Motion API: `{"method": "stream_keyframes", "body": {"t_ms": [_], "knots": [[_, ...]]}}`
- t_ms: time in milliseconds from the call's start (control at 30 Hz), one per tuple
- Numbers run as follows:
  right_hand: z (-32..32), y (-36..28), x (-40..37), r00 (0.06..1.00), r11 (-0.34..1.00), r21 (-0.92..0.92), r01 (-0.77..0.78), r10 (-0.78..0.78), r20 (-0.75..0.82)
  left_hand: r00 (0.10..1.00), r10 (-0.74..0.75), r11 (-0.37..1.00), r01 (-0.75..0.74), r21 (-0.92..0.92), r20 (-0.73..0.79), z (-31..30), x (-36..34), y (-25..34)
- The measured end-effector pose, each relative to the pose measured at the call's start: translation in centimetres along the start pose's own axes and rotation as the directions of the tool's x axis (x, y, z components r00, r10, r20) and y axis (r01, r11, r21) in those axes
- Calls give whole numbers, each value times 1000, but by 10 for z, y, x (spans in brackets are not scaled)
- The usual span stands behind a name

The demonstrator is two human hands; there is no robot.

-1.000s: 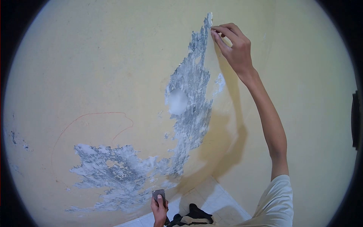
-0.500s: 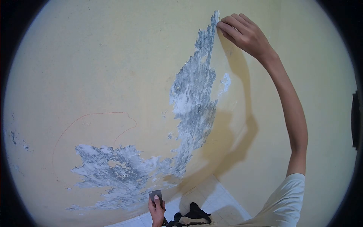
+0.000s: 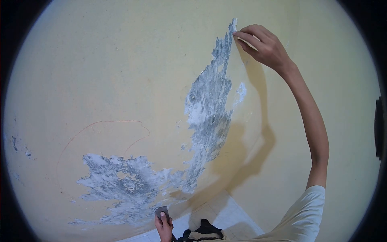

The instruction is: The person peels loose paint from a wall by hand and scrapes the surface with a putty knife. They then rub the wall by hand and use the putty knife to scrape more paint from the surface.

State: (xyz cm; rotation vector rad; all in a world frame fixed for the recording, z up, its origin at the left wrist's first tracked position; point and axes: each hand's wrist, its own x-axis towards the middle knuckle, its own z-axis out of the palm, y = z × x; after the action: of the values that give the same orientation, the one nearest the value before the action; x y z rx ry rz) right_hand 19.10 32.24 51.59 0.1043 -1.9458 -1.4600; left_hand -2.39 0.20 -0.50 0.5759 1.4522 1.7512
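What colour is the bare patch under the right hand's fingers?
The bare patch is mottled grey and white; clearest in the head view.

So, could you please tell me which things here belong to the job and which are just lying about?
In use:
right hand pinching the peeling paint
left hand holding a scraper

Lying about:
dark bundle on the tiled floor
red scribble

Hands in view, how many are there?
2. The right hand is up high, fingertips at the top edge of the bare patch on the wall. The left hand is at the bottom edge, holding a scraper.
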Motion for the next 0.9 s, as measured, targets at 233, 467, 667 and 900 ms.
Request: {"method": "stream_keyframes", "body": {"t_ms": [233, 467, 667, 900], "knots": [[-1, 10, -6, 987, 978, -151, 145, -132, 93, 999, 18, 999, -19, 26, 50, 7, 2, 9], [-2, 19, 10, 956, 946, -165, 279, -259, 135, 999, 3, 1000, -3, -1, 49, 20, -5, 11], [-2, 21, 7, 966, 971, -67, 230, -219, 139, 999, -19, 1000, 19, -7, -29, 13, -16, 5], [9, -2, -3, 997, 997, 58, -55, 59, -57, 999, -11, 999, 13, 37, -33, -5, -8, 2]]}}
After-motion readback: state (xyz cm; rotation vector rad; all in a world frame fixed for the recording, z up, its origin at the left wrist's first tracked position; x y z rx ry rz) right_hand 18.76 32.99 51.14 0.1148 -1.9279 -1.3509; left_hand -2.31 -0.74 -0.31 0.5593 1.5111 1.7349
